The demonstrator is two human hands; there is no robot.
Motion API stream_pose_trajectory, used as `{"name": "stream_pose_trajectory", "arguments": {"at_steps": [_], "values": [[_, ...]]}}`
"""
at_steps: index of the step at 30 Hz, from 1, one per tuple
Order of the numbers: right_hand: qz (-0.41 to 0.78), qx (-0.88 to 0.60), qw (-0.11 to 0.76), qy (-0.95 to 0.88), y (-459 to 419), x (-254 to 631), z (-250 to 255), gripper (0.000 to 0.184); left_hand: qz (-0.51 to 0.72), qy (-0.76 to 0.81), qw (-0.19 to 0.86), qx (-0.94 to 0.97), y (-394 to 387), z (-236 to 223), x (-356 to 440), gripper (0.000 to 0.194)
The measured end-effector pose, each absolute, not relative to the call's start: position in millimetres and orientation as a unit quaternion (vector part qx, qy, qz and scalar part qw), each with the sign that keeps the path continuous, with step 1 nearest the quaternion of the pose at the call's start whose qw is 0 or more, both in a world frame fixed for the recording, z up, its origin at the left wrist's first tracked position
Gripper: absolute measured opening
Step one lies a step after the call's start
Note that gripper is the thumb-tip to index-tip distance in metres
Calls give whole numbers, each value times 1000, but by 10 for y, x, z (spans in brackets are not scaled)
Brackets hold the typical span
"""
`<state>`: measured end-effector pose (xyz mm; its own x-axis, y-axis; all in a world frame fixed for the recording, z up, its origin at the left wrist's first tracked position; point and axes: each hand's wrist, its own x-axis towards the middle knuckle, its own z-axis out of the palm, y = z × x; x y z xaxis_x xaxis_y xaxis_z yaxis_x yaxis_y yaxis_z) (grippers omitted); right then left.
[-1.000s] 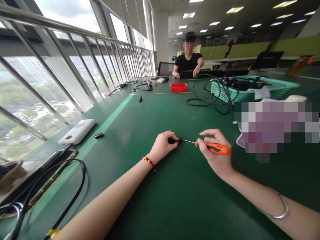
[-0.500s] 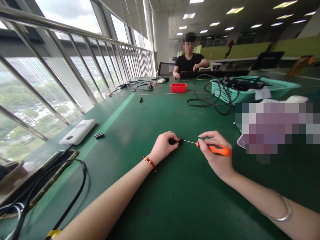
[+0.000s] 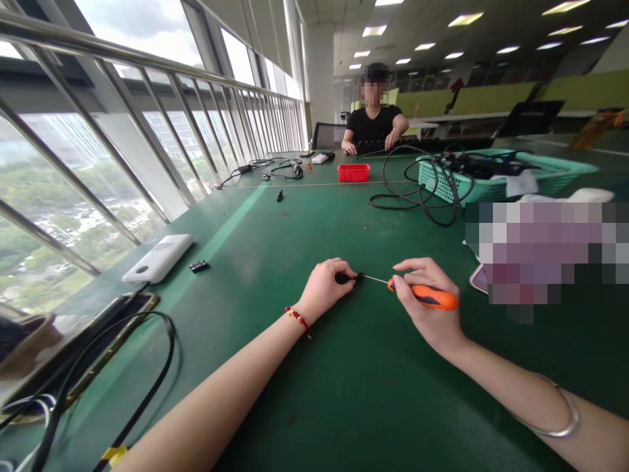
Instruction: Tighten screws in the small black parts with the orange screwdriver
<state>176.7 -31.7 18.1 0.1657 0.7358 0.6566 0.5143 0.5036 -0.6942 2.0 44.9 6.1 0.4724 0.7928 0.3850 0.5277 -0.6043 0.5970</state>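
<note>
My left hand rests on the green table, fingers pinched round a small black part. My right hand grips an orange-handled screwdriver. Its thin metal shaft points left, and the tip meets the black part between my left fingers. A red string bracelet sits on my left wrist, a silver bangle on my right forearm.
A white power bank and a small black piece lie at left near the window rail. Black cables loop at near left. Farther off are a red tray, a teal basket with cables, and a seated person.
Both hands stay in place with the screwdriver tip on the black part. The view has shifted slightly. The far person's hands have moved a little.
</note>
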Motion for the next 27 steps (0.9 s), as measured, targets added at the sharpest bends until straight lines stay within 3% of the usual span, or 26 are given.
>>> {"name": "stream_pose_trajectory", "arguments": {"at_steps": [6,11,13,17,20,25,27], "values": [[65,-440,650,-615,-271,1757,178,48,322,399,191,837,428,76,32,7],[110,-494,576,-642,-321,1772,186,11,318,407,180,837,425,77,33,7],[107,-486,588,-637,-320,1763,187,15,317,408,179,838,427,77,34,7],[92,-441,654,-608,-264,1749,163,43,316,410,181,836,423,86,40,6],[104,-442,654,-605,-247,1763,142,48,317,412,183,834,415,98,43,6],[112,-483,569,-656,-308,1784,158,12,316,411,181,836,413,100,39,6],[113,-483,566,-659,-318,1776,169,9,316,411,179,836,419,92,36,6]]}}
